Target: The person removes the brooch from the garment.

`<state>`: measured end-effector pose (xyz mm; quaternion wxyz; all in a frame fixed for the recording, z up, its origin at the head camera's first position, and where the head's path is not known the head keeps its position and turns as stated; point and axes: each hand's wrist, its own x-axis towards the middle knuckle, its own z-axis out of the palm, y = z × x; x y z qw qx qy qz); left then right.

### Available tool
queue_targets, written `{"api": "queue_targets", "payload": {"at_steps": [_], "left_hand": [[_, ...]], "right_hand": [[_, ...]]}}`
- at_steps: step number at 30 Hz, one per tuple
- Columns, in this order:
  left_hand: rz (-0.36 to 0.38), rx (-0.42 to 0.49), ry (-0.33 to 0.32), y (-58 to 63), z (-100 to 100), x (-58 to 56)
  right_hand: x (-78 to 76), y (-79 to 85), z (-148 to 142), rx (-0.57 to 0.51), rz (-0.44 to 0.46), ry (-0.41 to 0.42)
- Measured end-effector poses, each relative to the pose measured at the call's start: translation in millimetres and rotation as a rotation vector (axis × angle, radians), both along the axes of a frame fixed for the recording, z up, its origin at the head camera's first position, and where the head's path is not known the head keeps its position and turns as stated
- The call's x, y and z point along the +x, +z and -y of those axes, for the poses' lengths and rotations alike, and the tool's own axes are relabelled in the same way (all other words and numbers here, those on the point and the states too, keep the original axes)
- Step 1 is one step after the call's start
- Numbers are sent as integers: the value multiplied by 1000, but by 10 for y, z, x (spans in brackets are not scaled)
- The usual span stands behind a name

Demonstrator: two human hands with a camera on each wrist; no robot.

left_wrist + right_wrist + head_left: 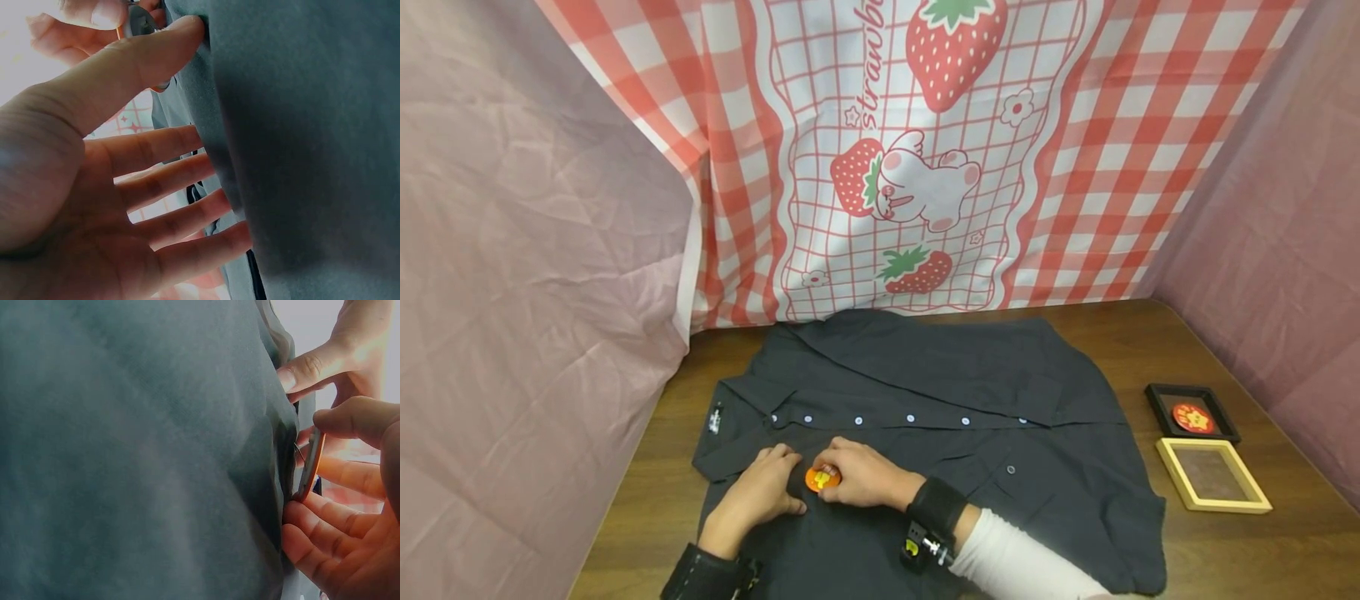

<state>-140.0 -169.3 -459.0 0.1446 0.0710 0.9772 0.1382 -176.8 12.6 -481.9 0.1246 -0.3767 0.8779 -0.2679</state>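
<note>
Pinching the orange badge (822, 480) by its rim, the right hand (868, 473) holds it at the dark shirt (925, 375), pin (300, 451) toward the cloth; the left hand (762, 490), fingers apart, touches the shirt alongside. Best practice: keep the shirt taut, fingertips clear of the point.

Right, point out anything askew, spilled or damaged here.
The strawberry-print cloth hanging behind the dark shirt looks odd: its lettering runs vertically and its cartoon animal lies sideways, as if hung turned. Nothing looks spilled or damaged.
</note>
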Motion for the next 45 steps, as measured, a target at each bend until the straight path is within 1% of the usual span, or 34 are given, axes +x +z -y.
{"api": "queue_targets", "payload": {"at_steps": [9,16,24,27,30,34,37,41,45], "left_hand": [[-2,3,10,-12,-26,7],[-4,-3,25,-6,-38,33],[-20,2,33,4,-35,37],[-41,30,39,-4,-45,43],[-66,72,32,-4,-52,50],[-56,135,34,4,-56,54],[-57,165,33,3,-56,55],[-96,185,28,10,-61,48],[-146,208,19,18,-73,31]], "right_hand": [[2,10,-15,-10,1,1],[-8,19,-45,-24,-38,-6],[-35,-19,-103,-78,-55,-37],[-42,-33,-126,-101,-63,-44],[-46,-41,-146,-125,-71,-50],[-44,-31,-167,-156,-52,-58],[-39,-17,-181,-178,-35,-69],[-39,-9,-202,-209,-38,-82],[-47,-18,-219,-250,-42,-73]]}}
